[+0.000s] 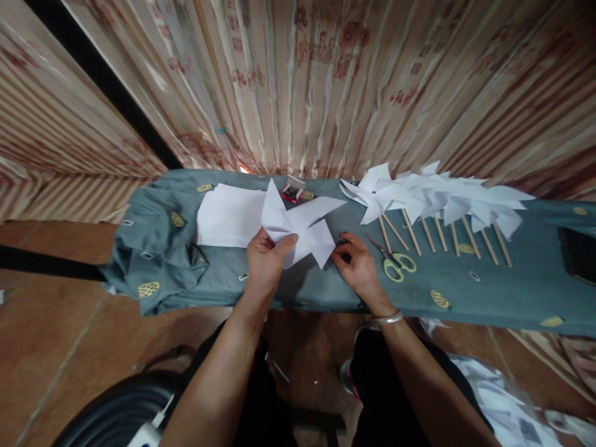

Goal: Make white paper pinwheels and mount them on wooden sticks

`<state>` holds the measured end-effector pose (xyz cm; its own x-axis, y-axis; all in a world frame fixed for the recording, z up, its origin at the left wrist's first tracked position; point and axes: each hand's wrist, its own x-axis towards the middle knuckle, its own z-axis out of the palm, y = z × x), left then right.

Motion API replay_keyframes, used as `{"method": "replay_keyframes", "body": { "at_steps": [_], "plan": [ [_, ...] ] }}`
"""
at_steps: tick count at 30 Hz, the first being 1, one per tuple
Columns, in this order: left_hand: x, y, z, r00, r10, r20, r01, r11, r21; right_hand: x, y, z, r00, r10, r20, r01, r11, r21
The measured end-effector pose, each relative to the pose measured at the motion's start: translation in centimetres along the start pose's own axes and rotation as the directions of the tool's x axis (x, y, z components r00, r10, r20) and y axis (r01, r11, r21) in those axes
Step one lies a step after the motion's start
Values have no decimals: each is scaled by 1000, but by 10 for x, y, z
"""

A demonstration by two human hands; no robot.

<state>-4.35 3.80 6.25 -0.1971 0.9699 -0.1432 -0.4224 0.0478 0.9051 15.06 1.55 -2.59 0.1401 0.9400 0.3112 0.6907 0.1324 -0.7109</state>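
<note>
The left hand (265, 261) pinches the lower edge of a white paper pinwheel (300, 226), thumb over the fold, fingers behind it. The pinwheel stands up from the cloth-covered desk (488, 292), just beyond that hand. The right hand (356, 264) rests on the cloth close to the pinwheel's nearest blade, fingers loosely curled around something small and dark that is too small to make out. Just right of this hand lie green-handled scissors (395, 264). Farther right, beyond the scissors, a row of finished pinwheels on wooden sticks (442, 208) lies flat. Beyond the left hand sit flat white sheets (228, 217) and a small open box (292, 191).
</note>
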Motion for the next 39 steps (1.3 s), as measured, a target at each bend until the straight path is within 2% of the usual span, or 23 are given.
{"method": "replay_keyframes", "body": {
  "at_steps": [5,9,11,13,17,21,24,29,39],
  "plan": [
    [0,-3,0,998,-55,15,56,998,-41,5,4,-4,998,60,-34,-55,990,130],
    [0,-12,4,998,-45,37,45,999,0,11,-11,-35,987,133,-89,-99,945,311],
    [-1,-18,7,997,-35,67,33,999,31,8,-27,-54,991,109,-77,-71,919,387],
    [-3,-24,13,994,-28,110,22,998,60,2,-46,-68,996,47,-79,-12,918,396],
    [-12,-33,27,979,-19,204,-1,995,97,-13,-68,-71,993,-45,-107,69,969,239],
    [-23,-36,39,960,-33,277,6,995,97,-21,-65,-68,980,-151,-132,156,987,33],
    [-28,-39,43,956,-36,293,-1,992,125,-22,-61,-73,967,-210,-146,204,977,-56],
    [-30,-45,43,946,-69,318,21,988,151,-23,-57,-77,967,-229,-114,218,971,-103],
    [-30,-48,43,926,-75,370,30,992,126,-21,-51,-77,970,-226,-89,220,973,-74]
  ]
}}
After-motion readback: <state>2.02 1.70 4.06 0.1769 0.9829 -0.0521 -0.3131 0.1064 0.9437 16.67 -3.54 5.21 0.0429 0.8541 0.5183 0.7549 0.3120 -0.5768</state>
